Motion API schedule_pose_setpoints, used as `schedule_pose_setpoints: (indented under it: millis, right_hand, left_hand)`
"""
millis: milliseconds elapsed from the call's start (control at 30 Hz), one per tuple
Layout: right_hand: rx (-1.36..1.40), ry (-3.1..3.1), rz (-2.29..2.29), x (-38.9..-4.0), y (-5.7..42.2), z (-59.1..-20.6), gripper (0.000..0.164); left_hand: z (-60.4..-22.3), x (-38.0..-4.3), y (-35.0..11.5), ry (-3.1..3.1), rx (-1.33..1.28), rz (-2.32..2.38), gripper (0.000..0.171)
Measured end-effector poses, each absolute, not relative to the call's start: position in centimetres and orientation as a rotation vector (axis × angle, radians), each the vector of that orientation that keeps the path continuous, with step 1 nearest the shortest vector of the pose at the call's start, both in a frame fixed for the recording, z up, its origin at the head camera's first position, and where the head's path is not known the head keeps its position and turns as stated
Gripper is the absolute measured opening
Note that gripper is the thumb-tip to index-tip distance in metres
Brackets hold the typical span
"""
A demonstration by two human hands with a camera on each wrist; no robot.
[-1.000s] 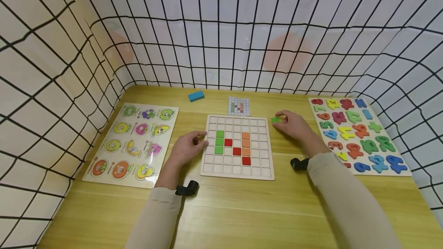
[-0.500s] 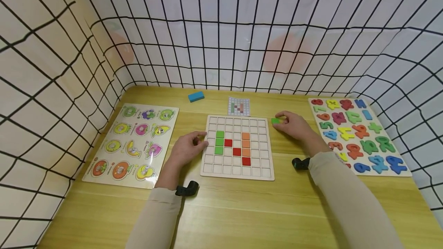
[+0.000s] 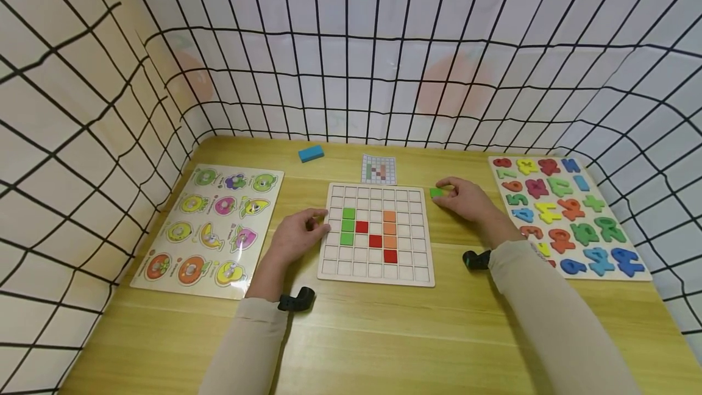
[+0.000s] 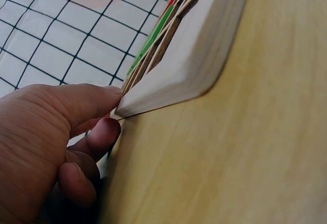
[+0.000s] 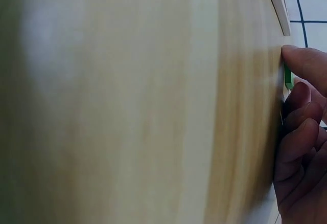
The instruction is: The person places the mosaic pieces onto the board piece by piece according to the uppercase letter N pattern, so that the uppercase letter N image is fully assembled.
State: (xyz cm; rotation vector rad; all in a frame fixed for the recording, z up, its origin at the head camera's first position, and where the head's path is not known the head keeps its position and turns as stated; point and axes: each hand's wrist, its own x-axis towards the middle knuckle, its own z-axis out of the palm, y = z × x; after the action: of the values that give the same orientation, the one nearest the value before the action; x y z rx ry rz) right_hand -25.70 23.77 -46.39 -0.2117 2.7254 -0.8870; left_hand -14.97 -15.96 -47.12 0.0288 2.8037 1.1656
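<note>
My left hand rests at the left edge of a wooden grid board, its thumb and forefinger tips against the rim. The left wrist view has the thumb on that rim, with the other fingers curled below. Beyond the board's upper right corner, my right hand pinches a small green block between thumb and forefinger, low over the table. In the right wrist view the thumb partly hides the green block. Green, red and orange squares sit in the board's cells.
A printed pattern card lies behind the board, and a blue block to its left. A fruit puzzle is at the left, a letter-and-number puzzle at the right. Black wire mesh surrounds the table's back and sides.
Less of the green block shows between the right thumb and forefinger now. The right hand has shifted only slightly; the left hand and the board are where they were.
</note>
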Motion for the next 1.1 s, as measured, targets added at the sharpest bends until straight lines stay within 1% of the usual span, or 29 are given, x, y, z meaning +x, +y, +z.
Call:
schedule_pose_setpoints:
  millis: [433, 667, 800, 1100]
  right_hand:
    - [-0.176, 2.722, -0.929, -25.44, 23.54, -46.53, 0.049]
    - [-0.153, 2.742, -0.911, -25.48, 23.48, -46.76, 0.045]
    - [-0.162, 2.745, -0.913, -25.43, 23.46, -46.7, 0.045]
    - [-0.19, 2.765, -0.885, -25.33, 23.57, -46.68, 0.038]
  left_hand:
    - [-47.09, -14.93, -16.02, 2.821, 0.05, 1.164, 0.038]
    - [-47.17, -14.92, -15.99, 2.819, 0.046, 1.163, 0.038]
    - [-47.15, -14.92, -15.94, 2.82, 0.038, 1.16, 0.038]
    - [-47.15, -14.97, -15.85, 2.822, 0.029, 1.155, 0.038]
